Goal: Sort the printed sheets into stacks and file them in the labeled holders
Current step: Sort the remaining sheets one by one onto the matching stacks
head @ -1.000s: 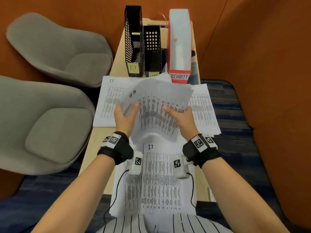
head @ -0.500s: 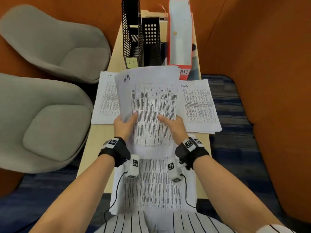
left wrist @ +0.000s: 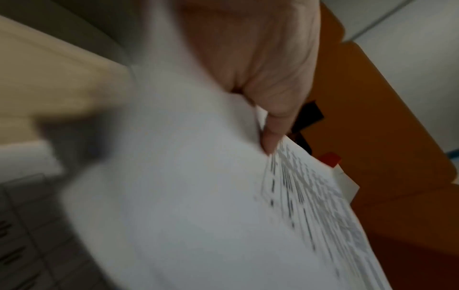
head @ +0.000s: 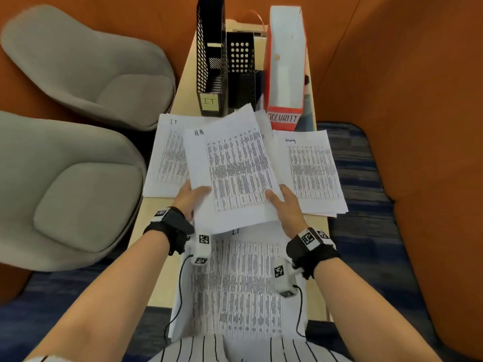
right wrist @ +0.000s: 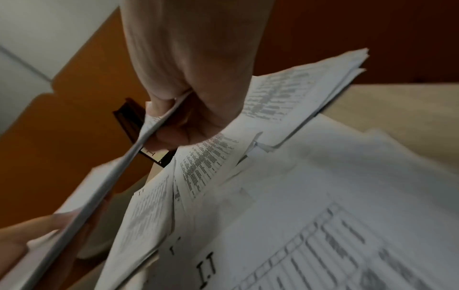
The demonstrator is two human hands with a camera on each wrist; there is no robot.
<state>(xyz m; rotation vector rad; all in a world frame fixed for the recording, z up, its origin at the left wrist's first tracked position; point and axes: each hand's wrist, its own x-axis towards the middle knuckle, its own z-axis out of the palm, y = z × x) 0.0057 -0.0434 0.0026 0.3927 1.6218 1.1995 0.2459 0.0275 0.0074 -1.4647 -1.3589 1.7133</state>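
Note:
Both hands hold a stack of printed sheets headed HR [head: 230, 165] above the table, tilted a little to the left. My left hand [head: 192, 195] pinches its lower left edge, thumb on top; in the left wrist view the thumb [left wrist: 273, 135] presses the HR sheets [left wrist: 186, 196]. My right hand [head: 283, 202] pinches the lower right edge, seen edge-on as the HR stack [right wrist: 139, 145] in the right wrist view. An IT pile [head: 167, 155] lies at the left, a Security pile [head: 311, 168] at the right. A near pile headed IT [head: 235, 283] lies by my body.
Three holders stand at the table's far end: a black mesh one labelled IT [head: 209, 61], a black perforated one [head: 240, 69] with its label hidden, a red-and-white one marked SECURITY [head: 285, 74]. Two grey chairs [head: 78, 165] stand to the left; an orange partition [head: 418, 126] borders the right.
The HR stack was squared up from a loose fan, moved forward, and now tilts left and sits lower. Both hands kept their hold on its near edge.

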